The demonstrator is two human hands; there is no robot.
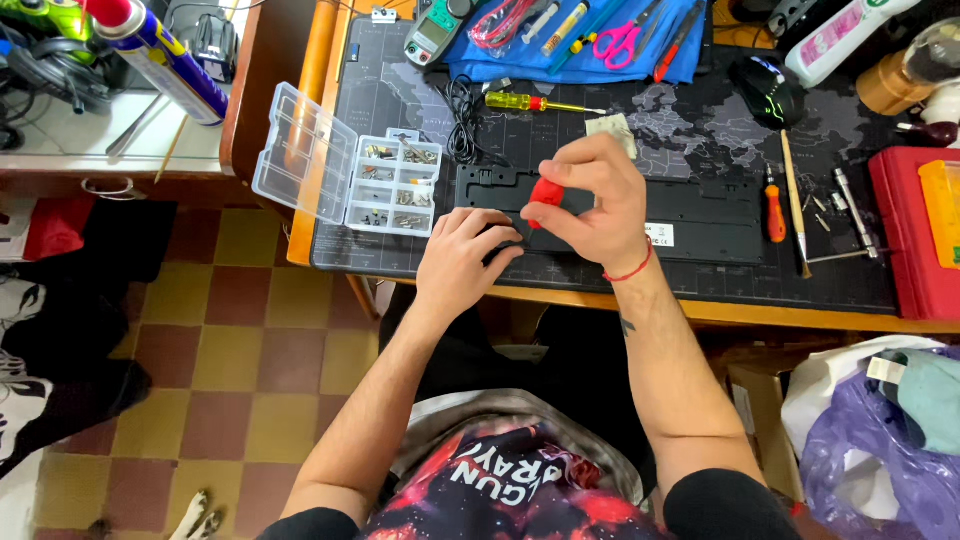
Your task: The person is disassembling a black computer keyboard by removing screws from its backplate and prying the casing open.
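Under the fingers (497,243) of both hands a flat device (690,225) lies on the worktop (600,290). Left of the fingers sits an open parts box (395,185); behind them lie a screwdriver (540,103) and coiled cable (462,125); right, another screwdriver (775,210).

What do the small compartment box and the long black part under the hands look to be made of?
The compartment box looks like clear hard plastic: you can see through its open lid. The long black part seems matte moulded plastic, dull and without glare, though that is less certain.
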